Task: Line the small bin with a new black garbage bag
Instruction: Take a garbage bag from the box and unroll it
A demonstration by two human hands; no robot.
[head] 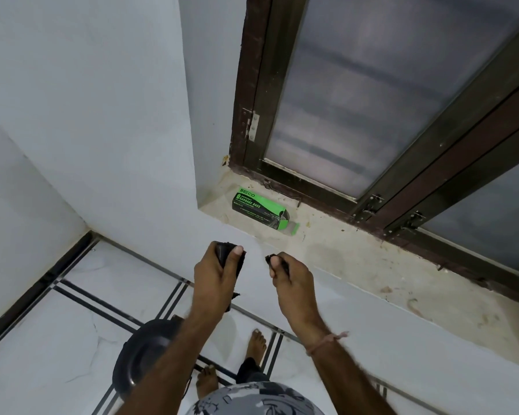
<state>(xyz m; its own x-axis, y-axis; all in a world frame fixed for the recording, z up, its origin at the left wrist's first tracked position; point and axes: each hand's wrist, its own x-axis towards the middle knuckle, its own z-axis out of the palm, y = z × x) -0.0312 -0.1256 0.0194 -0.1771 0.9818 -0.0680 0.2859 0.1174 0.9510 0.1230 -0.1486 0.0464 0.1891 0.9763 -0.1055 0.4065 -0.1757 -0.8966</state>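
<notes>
My left hand (215, 274) grips a folded black garbage bag roll (222, 255), thumb over its top. To the right, my right hand (288, 275) pinches a small black piece of bag (269, 259); the two black pieces are apart. A green and black garbage bag box (259, 209) lies open on the window sill (357, 259) beyond my hands. The small black bin (144, 354) stands on the floor below my left forearm, partly hidden by it.
A white wall fills the left and runs under the sill. Dark-framed frosted windows (372, 100) rise behind the sill. White floor tiles (57, 339) with black stripes lie below, with my bare feet (256, 344) beside the bin.
</notes>
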